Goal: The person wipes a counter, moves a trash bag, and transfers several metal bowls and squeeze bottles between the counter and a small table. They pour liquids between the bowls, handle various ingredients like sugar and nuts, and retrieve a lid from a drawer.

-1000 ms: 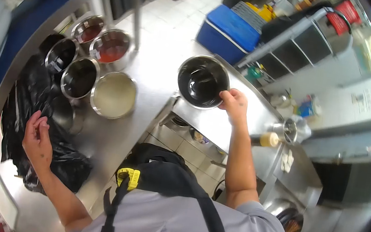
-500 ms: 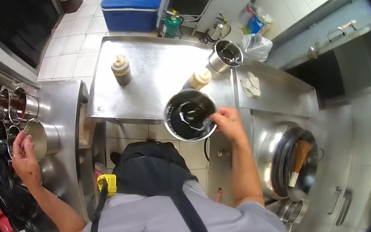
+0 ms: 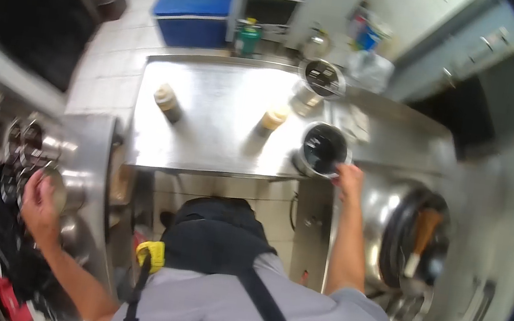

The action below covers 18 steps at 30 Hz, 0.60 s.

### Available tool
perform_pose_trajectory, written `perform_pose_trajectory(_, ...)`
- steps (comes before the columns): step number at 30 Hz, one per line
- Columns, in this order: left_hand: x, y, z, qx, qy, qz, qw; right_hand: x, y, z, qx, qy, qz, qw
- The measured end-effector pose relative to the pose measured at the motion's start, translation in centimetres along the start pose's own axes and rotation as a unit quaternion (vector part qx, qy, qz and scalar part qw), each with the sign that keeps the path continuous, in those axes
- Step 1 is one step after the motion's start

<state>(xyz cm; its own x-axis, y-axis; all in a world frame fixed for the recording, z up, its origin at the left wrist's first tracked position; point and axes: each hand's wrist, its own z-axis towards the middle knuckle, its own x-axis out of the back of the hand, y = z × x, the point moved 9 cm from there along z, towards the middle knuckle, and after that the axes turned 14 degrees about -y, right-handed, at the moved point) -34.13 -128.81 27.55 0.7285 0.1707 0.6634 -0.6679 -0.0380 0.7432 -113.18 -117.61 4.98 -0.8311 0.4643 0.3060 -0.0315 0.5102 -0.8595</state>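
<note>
My right hand [image 3: 349,180] grips the near right rim of a round metal pot [image 3: 300,163] that holds dark liquid. The pot is at the right front corner of the steel table [image 3: 207,143]. To its left a squeeze bottle [image 3: 274,118] with a pale cap stands upright, and a second squeeze bottle [image 3: 168,103] with dark contents is farther left. My left hand [image 3: 41,209] is over the left counter, fingers stretched out and a little blurred, right at the rim of a metal container [image 3: 75,193]. It holds nothing that I can see.
Another metal pot [image 3: 307,95] of dark liquid stands at the table's back right corner, beside a crumpled white cloth [image 3: 359,123]. At right, a wok [image 3: 389,245] carries a brush [image 3: 426,230]. Several metal containers [image 3: 49,144] line the left counter [image 3: 96,144]. A blue cooler [image 3: 193,14] sits behind.
My right hand has carried the pot of dark liquid to the right, away from the squeeze bottle, to the table's right front corner. My left hand stays by the metal containers. The view has shifted slightly.
</note>
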Motion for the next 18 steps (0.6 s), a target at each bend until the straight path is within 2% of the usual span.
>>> perform_pose_trajectory(1,0.4,0.3,-0.3,-0.030,0.014,0.078,0.996,0.1,1.2,1.1,0.007,-0.007,0.040,0.999)
perform_pose_trajectory(3,0.3,3.0,-1.4,0.002,0.040,0.139,0.989,-1.1,2.4,2.4,0.010,-0.034,0.115,0.993)
perform_pose_trajectory(4,0.9,1.1,-1.8,0.013,0.055,0.156,0.986,-2.2,2.6,2.7,-0.012,-0.055,0.156,0.986)
perform_pose_trajectory(5,1.0,0.6,-2.2,0.026,0.066,0.135,0.988,-3.1,2.7,2.9,-0.027,-0.038,0.200,0.979)
perform_pose_trajectory(6,0.9,-0.3,-2.8,0.047,0.075,0.113,0.990,-2.1,4.3,4.4,-0.030,-0.047,0.172,0.984)
perform_pose_trajectory(8,1.3,-3.1,-4.7,0.071,0.085,0.104,0.988,0.4,7.3,6.4,0.012,-0.087,0.183,0.979)
perform_pose_trajectory(11,2.5,-5.8,-7.2,0.060,0.117,0.304,0.943,2.0,7.6,5.7,-0.007,-0.039,0.113,0.993)
perform_pose_trajectory(13,3.5,-7.8,-9.5,0.147,0.171,0.360,0.905,1.6,6.4,4.4,0.007,0.003,0.087,0.996)
perform_pose_trajectory(16,5.1,-11.7,-13.2,0.240,0.225,0.400,0.856,0.8,4.9,0.1,-0.045,0.129,0.126,0.983)
perform_pose_trajectory(18,6.4,-12.7,-15.8,0.284,0.267,0.419,0.820,1.0,5.9,-0.6,-0.058,0.138,0.038,0.988)
